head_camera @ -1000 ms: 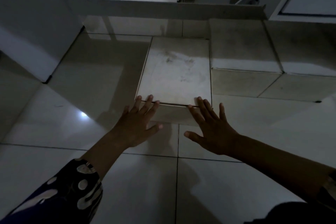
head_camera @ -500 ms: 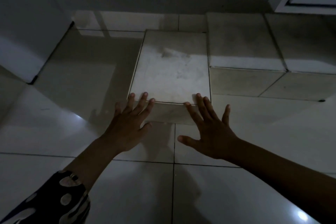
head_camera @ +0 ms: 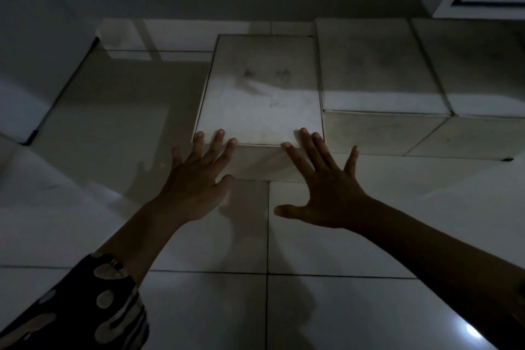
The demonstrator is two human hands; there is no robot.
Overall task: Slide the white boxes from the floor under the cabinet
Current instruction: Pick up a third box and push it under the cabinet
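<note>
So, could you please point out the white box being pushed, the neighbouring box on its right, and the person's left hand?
Dusty white square box [head_camera: 261, 99]: head view, middle of its top face.
Neighbouring white box [head_camera: 377, 65]: head view, top face.
Left hand [head_camera: 196, 187]: head view, back of the hand.

Both arms are extended forward, the left hand [head_camera: 196, 187] and right hand [head_camera: 329, 193] held flat, palms down, fingers spread.

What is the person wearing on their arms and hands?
The left hand and right hand are bare, with no gloves or rings that can be made out. The left arm has a dark sleeve with pale blotchy patches, pushed back from the wrist. The right forearm shows no sleeve.
</note>
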